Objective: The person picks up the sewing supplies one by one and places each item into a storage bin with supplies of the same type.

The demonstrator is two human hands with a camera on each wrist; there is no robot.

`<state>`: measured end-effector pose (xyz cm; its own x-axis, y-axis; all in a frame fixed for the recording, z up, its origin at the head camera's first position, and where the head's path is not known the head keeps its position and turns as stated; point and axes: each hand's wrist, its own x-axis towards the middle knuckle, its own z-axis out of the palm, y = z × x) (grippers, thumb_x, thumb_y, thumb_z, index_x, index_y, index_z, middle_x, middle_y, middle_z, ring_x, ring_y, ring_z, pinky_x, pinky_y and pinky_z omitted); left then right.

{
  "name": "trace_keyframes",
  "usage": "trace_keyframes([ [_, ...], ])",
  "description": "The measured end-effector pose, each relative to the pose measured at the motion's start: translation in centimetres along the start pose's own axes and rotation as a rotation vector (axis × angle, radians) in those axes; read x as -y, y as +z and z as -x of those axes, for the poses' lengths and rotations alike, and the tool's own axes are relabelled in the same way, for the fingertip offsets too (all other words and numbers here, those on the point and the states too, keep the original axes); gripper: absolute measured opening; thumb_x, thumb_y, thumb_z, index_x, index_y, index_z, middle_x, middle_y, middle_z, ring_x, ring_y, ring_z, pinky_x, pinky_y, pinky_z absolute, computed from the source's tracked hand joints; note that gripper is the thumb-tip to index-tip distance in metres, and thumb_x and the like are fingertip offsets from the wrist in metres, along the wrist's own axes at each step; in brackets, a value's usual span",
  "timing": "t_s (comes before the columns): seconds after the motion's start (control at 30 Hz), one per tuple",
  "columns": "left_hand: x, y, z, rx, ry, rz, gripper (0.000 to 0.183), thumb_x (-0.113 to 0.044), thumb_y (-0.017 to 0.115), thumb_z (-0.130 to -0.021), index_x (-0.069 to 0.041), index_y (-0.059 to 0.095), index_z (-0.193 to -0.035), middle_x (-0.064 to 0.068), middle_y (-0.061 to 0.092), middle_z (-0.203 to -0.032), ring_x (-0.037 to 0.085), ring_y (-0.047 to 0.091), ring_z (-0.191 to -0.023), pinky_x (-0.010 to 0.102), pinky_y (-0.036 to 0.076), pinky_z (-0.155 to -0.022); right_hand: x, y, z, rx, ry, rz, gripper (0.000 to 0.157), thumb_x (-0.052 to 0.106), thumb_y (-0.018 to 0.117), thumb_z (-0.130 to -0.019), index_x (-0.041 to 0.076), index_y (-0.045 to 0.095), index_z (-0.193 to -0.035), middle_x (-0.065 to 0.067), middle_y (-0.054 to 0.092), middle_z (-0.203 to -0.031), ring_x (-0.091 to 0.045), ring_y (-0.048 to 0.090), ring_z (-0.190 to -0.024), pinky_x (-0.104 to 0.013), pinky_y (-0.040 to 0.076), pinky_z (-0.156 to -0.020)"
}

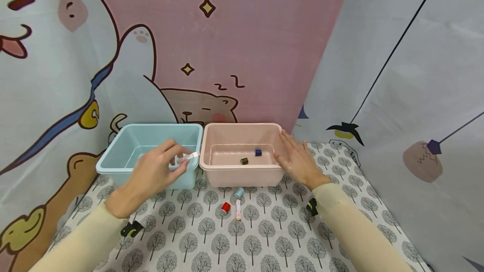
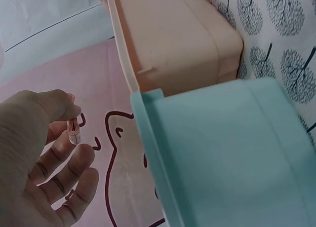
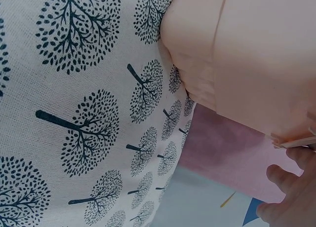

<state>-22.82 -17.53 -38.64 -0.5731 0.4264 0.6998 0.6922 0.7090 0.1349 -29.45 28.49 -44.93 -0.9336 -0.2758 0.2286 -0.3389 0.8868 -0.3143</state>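
Observation:
My left hand [image 1: 160, 165] pinches a slim pink-and-white tube [image 1: 189, 156] between thumb and fingers, above the right side of the light blue bin [image 1: 113, 170]. In the left wrist view the tube [image 2: 74, 132] looks glassy, with a printed label; its exact kind cannot be told. At the right rim of the pink bin [image 1: 242, 173] rests my right hand [image 1: 300, 160], fingers extended and holding nothing. Inside that bin lie a dark blue thread spool [image 1: 258, 153] and an olive green one [image 1: 244, 161]. My left hand hides part of the blue bin's inside.
On the tree-print cloth [image 1: 211, 230] in front of the pink bin lie a red spool [image 1: 225, 207], a light blue spool [image 1: 239, 192] and a similar pink-and-white tube [image 1: 238, 210]. Both bins stand side by side against a cartoon-print curtain [image 1: 264, 53].

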Motion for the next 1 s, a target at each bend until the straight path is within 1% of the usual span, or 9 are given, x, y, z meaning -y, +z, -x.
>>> trace_keyframes([
  [0.1, 0.4, -0.2, -0.4, 0.004, -0.011, -0.004, 0.022, -0.007, 0.092, -0.09, -0.013, 0.085, -0.11, 0.0, 0.074, -0.098, 0.011, 0.066, -0.072, 0.018, 0.047, -0.052, 0.0, 0.0, 0.1, 0.0, 0.001, -0.006, 0.09, 0.064, 0.037, -0.12, 0.007, 0.02, -0.186, -0.014, 0.014, -0.197, -0.049, 0.021, -0.181, -0.078, 0.003, -0.146],
  [0.27, 1.1, -0.6, -1.3, 0.024, -0.024, 0.001, 0.024, -0.005, 0.092, -0.091, -0.015, 0.085, -0.112, -0.001, 0.073, -0.099, 0.011, 0.066, -0.075, 0.018, 0.047, -0.053, -0.1, 0.0, 0.1, 0.001, 0.002, -0.005, 0.089, 0.064, 0.037, -0.12, 0.007, 0.019, -0.186, -0.013, 0.013, -0.198, -0.049, 0.021, -0.181, -0.078, 0.002, -0.146],
  [0.5, 1.7, -1.2, -2.3, 0.029, -0.022, -0.005, 0.023, -0.004, 0.091, -0.092, -0.013, 0.085, -0.113, 0.002, 0.075, -0.101, 0.014, 0.068, -0.076, 0.022, 0.052, -0.056, -0.1, 0.1, 0.0, 0.002, 0.002, -0.002, 0.089, 0.064, 0.037, -0.12, 0.008, 0.018, -0.187, -0.012, 0.011, -0.198, -0.049, 0.02, -0.181, -0.078, 0.001, -0.146],
  [0.83, 2.6, -1.7, -3.5, 0.027, -0.032, -0.011, 0.022, -0.003, 0.09, -0.093, -0.011, 0.086, -0.113, 0.004, 0.072, -0.097, 0.015, 0.067, -0.075, 0.024, 0.051, -0.055, -0.1, 0.2, -0.1, 0.012, 0.011, 0.0, 0.088, 0.061, 0.039, -0.12, 0.007, 0.018, -0.187, -0.012, 0.011, -0.198, -0.05, 0.019, -0.181, -0.078, 0.001, -0.146],
  [1.0, 3.2, -1.9, -4.1, 0.049, -0.061, -0.014, 0.021, -0.004, 0.089, -0.095, -0.011, 0.087, -0.114, 0.004, 0.072, -0.098, 0.016, 0.067, -0.076, 0.024, 0.05, -0.056, -0.1, 0.2, -0.1, 0.012, 0.01, -0.003, 0.088, 0.061, 0.04, -0.12, 0.008, 0.017, -0.187, -0.012, 0.011, -0.198, -0.049, 0.019, -0.182, -0.079, 0.001, -0.146],
])
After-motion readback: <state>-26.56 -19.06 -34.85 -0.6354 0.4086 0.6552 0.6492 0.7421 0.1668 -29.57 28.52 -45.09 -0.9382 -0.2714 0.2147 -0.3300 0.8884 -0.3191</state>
